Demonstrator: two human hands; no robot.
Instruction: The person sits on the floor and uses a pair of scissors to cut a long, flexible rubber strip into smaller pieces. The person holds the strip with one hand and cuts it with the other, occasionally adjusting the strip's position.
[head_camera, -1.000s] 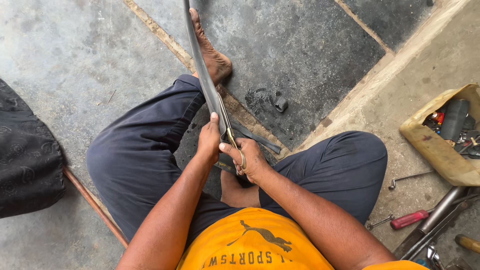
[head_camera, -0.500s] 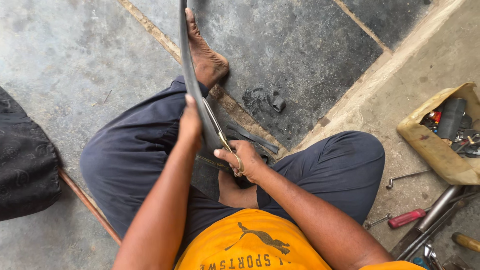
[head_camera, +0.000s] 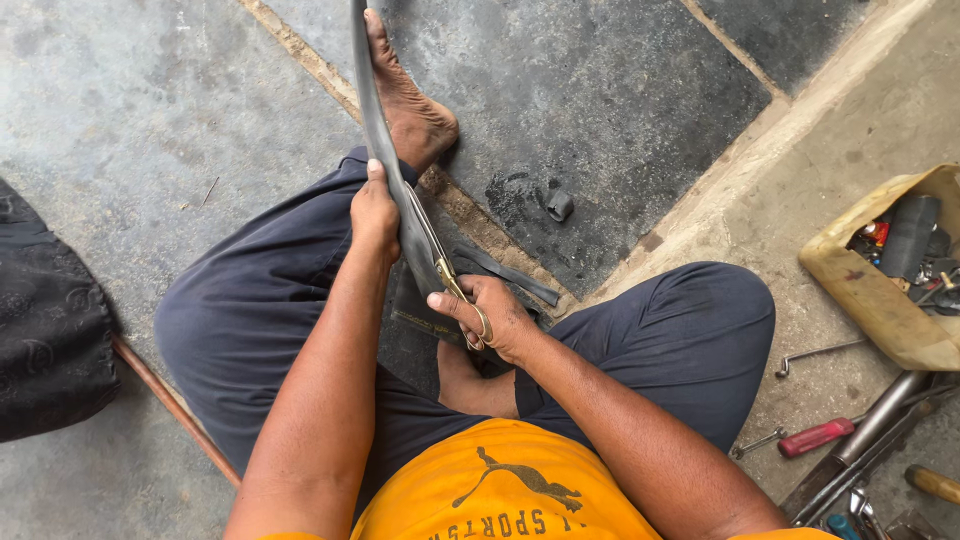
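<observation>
I sit on the floor with one leg stretched out and a long black rubber tube strip (head_camera: 372, 110) running from my lap past my bare foot (head_camera: 408, 100). My left hand (head_camera: 374, 212) grips the strip partway up. My right hand (head_camera: 492, 318) holds a pair of brass-handled scissors (head_camera: 448, 270), fingers through the loops, with the blades set into the rubber just below my left hand. A cut-off black strip (head_camera: 505, 268) lies on the floor beside my right hand.
Small rubber scraps (head_camera: 556, 203) lie on the dark stone floor. At right stand a cut yellow plastic container (head_camera: 868, 288) of parts, a red-handled screwdriver (head_camera: 817, 437), a hex key (head_camera: 812, 354) and metal bars (head_camera: 872, 432). A black bag (head_camera: 48, 330) sits at left, beside a thin copper-coloured rod (head_camera: 170, 405).
My left hand has slid further up the rubber strip, away from my right hand. The scissors have advanced along the strip.
</observation>
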